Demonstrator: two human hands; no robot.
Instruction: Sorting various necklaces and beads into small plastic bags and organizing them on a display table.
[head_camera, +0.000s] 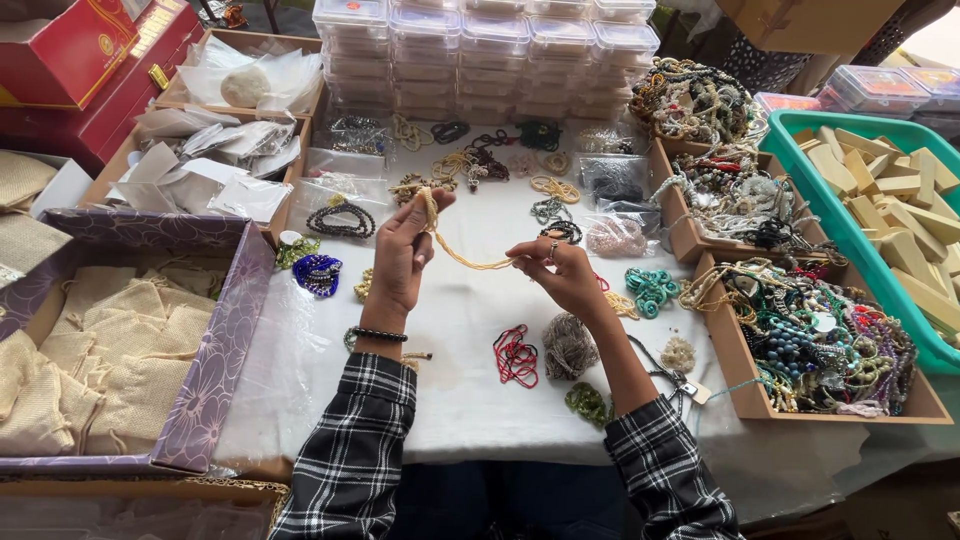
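Note:
My left hand (405, 250) and my right hand (560, 272) hold a yellow beaded strand (462, 258) between them, above a white cloth-covered table (460, 380). The left hand pinches one end raised near a heap of yellowish beads; the right hand pinches the other end lower down. A ring shows on the right hand, a dark bead bracelet on the left wrist. Both arms wear black-and-white checked sleeves.
A red strand (516, 355), a grey bundle (569, 345), green beads (588, 403) and teal rings (651, 288) lie on the cloth. Wooden trays of mixed beads (810, 345) stand right, by a teal bin of wood blocks (890, 195). A purple box of burlap pouches (120, 350) sits left. Stacked clear containers (480, 55) stand at the back.

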